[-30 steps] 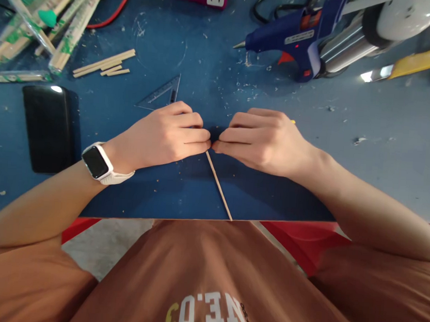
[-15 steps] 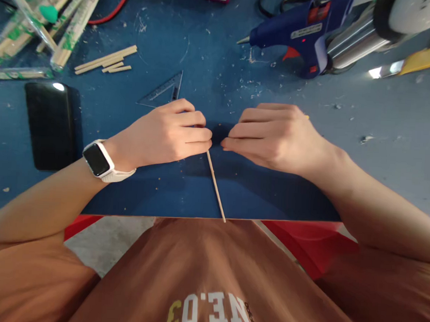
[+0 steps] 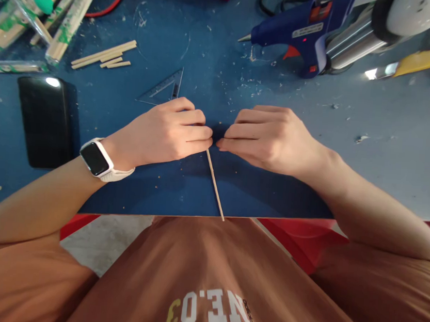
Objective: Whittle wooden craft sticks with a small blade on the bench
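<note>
A thin wooden stick (image 3: 215,185) slants from my left fingertips down to the table's front edge, its lower end just past that edge. My left hand (image 3: 178,129) is closed on its upper end, and a white-banded watch sits on that wrist. Close by on the right, my right hand (image 3: 265,137) has its fingers pinched together; anything between them is hidden. A narrow gap separates the two sets of fingertips. Behind my left hand lies a clear set square (image 3: 164,91), partly covered by the fingers. Several short cut sticks (image 3: 103,56) rest farther back on the left.
A black phone (image 3: 44,124) lies at the left. Bagged wooden sticks (image 3: 72,23) fill the back left corner, beside a red cable (image 3: 111,6). At the back right are a blue glue gun (image 3: 288,32), a metal-and-white cylindrical object (image 3: 356,46) and a yellow utility knife (image 3: 421,62).
My right hand has moved slightly left, nearer to my left fingertips. My left hand keeps its hold on the stick, and the view has shifted a little.
</note>
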A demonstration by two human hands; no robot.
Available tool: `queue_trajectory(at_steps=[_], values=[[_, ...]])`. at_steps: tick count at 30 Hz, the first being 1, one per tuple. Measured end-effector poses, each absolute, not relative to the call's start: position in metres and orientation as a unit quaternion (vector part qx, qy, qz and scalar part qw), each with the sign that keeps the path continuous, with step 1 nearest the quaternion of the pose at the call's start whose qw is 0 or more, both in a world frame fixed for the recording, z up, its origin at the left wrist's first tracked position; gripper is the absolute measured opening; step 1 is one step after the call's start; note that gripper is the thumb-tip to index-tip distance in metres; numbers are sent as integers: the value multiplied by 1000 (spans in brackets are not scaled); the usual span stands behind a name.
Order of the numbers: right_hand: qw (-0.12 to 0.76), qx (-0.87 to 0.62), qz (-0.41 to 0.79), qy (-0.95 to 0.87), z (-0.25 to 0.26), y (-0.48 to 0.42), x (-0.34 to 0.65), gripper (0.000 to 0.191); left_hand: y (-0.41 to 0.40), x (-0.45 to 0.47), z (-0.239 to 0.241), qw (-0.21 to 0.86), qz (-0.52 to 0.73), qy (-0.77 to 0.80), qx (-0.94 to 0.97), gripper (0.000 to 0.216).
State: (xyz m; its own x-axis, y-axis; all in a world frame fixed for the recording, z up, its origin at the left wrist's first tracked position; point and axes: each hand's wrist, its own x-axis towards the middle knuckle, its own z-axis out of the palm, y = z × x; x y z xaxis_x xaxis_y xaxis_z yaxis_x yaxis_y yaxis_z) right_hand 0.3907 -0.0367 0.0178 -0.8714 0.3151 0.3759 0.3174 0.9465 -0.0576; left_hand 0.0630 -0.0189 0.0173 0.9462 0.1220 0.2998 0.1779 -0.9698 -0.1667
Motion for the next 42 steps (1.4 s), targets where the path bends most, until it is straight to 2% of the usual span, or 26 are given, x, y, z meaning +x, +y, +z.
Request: queue_trajectory(at_steps=[5, 9, 14, 21, 24, 29, 35, 42], values=[[191, -149, 20, -970, 19, -33, 395, 25, -20, 64, 16, 16, -117, -109, -987, 45], [208, -157, 16, -965, 21, -35, 392, 25, -20, 63, 14, 29, -131, -110, -985, 40], [164, -163, 42, -972, 26, -33, 399, 28, -20, 60, 12, -65, -129, -141, -979, 43], [164, -168, 26, -972, 25, -31, 409, 18, -21, 60, 3, -90, -142, -155, -973, 45], [138, -166, 35, -976, 26, -27, 417, 23, -21, 57, -7, -98, -148, -156, -972, 47], [146, -162, 84, -972, 25, -24, 424, 28, -19, 54, -15, -150, -150, -168, -962, 45], [145, -167, 103, -970, 27, -28, 423, 25, -21, 56, -11, -200, -143, -198, -949, 41], [152, -161, 94, -971, 27, -28, 417, 25, -18, 55, 2, -141, -111, -165, -970, 47]])
